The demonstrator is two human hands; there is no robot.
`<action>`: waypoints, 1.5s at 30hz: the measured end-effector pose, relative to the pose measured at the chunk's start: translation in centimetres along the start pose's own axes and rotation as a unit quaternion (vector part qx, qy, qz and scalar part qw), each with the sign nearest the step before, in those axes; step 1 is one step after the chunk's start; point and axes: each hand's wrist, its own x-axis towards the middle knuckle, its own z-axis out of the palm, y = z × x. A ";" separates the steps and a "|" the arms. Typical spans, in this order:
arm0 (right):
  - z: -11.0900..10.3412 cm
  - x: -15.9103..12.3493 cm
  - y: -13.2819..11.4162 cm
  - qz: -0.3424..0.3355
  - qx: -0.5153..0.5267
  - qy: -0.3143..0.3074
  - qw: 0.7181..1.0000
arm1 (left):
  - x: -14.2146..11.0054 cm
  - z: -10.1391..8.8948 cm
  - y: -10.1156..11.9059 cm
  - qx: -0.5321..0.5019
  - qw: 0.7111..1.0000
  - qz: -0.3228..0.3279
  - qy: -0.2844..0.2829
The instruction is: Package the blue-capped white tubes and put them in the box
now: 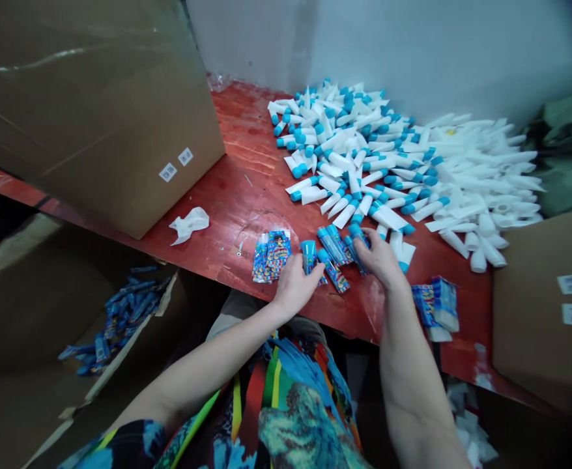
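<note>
Near the table's front edge, my left hand [297, 285] is curled around a blue-capped tube [309, 251] with a colourful print, thumb on one side and fingers on the other. To its right, my right hand [380, 258] grips another printed blue-capped tube [356, 232] from above, partly hiding it. Between the hands lie several more printed tubes, including a tilted tube [335, 273] and a pair of tubes [333, 242]. Left of my left hand is a small stack of flat printed sleeves [272, 254].
Behind my hands spreads a large pile of white tubes with blue caps [349, 150], beside a pile of white capless tubes [481, 176]. Cardboard boxes stand left [100, 117] and right [550, 306]. An open carton [27, 312] below left holds printed tubes. More printed sleeves [435, 306] lie at right.
</note>
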 end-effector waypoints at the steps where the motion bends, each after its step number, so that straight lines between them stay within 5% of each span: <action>1: 0.3 -0.2 -0.1 -0.001 0.015 -0.006 1.000 | 0.2 0.4 0.0 -0.019 1.000 0.001 0.003; 11: 2.0 -0.8 -1.7 0.021 0.044 -0.036 0.998 | 3.6 2.4 0.3 -0.127 0.991 -0.046 0.021; 16: 1.5 0.2 -2.3 0.008 0.028 -0.123 0.992 | 5.8 1.8 0.7 -0.119 0.992 -0.049 0.004; 24: 1.2 0.9 -2.8 -0.004 0.074 -0.140 0.987 | 7.2 1.2 1.9 0.022 0.997 0.000 -0.080; 30: 1.5 0.9 -2.4 -0.001 0.116 -0.145 0.983 | 6.5 1.1 3.0 0.158 0.983 -0.001 -0.089; 39: 1.5 1.9 -3.4 -0.016 0.182 -0.163 0.970 | 8.3 1.1 2.1 -0.020 0.996 -0.067 -0.056; 45: 1.3 1.8 -4.4 -0.046 0.323 -0.253 0.911 | 8.1 0.6 2.2 -0.100 0.988 -0.094 -0.073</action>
